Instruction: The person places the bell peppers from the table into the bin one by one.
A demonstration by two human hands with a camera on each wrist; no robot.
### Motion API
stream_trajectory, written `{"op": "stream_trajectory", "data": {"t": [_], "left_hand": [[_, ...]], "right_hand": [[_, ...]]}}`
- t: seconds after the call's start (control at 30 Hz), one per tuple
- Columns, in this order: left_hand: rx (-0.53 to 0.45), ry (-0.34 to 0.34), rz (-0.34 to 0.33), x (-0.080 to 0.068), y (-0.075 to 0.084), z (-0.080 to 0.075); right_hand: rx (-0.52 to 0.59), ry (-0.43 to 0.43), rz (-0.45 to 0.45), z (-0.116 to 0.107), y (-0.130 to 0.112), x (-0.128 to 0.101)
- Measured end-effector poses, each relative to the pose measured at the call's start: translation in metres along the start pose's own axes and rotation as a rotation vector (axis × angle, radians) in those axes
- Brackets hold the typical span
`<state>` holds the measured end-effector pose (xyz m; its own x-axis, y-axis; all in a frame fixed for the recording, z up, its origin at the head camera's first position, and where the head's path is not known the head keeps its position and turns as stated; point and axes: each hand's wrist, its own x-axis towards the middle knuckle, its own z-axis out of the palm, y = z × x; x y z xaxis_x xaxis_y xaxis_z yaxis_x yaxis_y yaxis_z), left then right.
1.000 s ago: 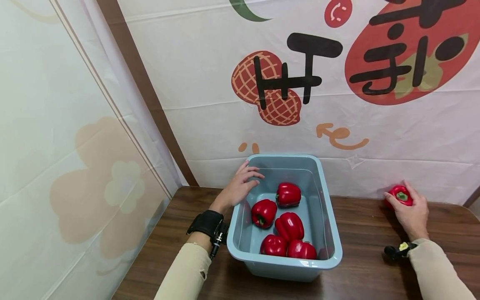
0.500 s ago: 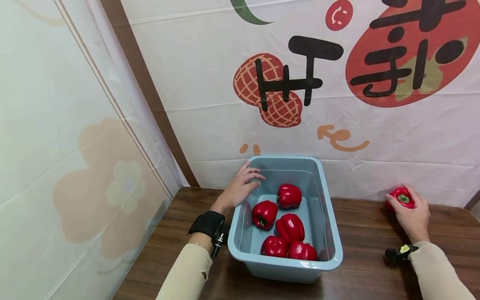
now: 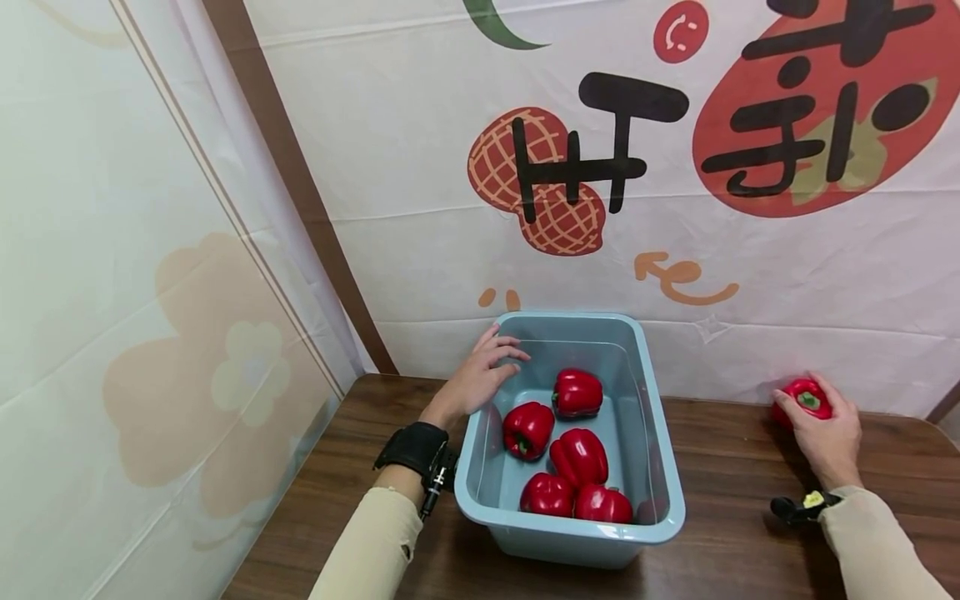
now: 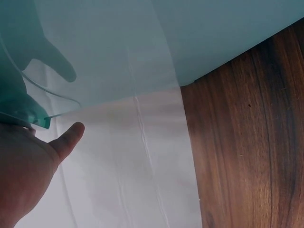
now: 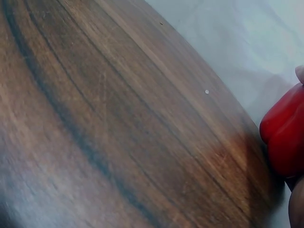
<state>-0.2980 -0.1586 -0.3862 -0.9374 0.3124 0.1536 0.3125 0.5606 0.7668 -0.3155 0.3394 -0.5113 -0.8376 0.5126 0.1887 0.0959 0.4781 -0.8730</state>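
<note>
My left hand (image 3: 477, 375) rests over the left rim of a light blue plastic tub (image 3: 663, 450), its fingers spread loosely and reaching inside. In the left wrist view, one finger (image 4: 69, 140) lies outside the tub wall while others show dimly through it. Several glossy red bell peppers (image 3: 577, 392) lie in the tub, mostly towards its near end. Far to the right, my right hand (image 3: 828, 433) grips another red bell pepper (image 3: 810, 400), thumb and fingers on opposite sides, green stem end facing up. Only part of that bell pepper (image 5: 285, 135) shows in the right wrist view.
The tub stands on a dark wooden table (image 3: 735, 500). Behind it hangs a white printed cloth (image 3: 420, 250), close to the tub and the held bell pepper. A second cloth panel (image 3: 180, 375) borders the left side.
The right hand and its bell pepper have shifted very slightly. The left hand stays at the tub rim, and the bell peppers inside have not moved.
</note>
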Motion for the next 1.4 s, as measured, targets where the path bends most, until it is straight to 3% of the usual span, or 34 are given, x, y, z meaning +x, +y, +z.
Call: {"op": "stream_trajectory", "data": {"t": [0.3, 0.8, 1.07, 1.4], "left_hand": [[-0.003, -0.003, -0.002, -0.002, 0.0, 0.0], [0.007, -0.002, 0.008, -0.001, -0.003, -0.001], [0.003, 0.001, 0.007, -0.001, -0.003, -0.001], [-0.001, -0.007, 0.013, -0.001, -0.001, -0.001]], "right_hand": [[0.033, -0.011, 0.036, -0.004, -0.005, -0.001], [0.027, -0.021, -0.029, -0.008, -0.021, -0.005], [-0.052, -0.143, -0.161, -0.01, -0.028, -0.01], [-0.069, -0.201, -0.173, -0.013, -0.041, -0.013]]}}
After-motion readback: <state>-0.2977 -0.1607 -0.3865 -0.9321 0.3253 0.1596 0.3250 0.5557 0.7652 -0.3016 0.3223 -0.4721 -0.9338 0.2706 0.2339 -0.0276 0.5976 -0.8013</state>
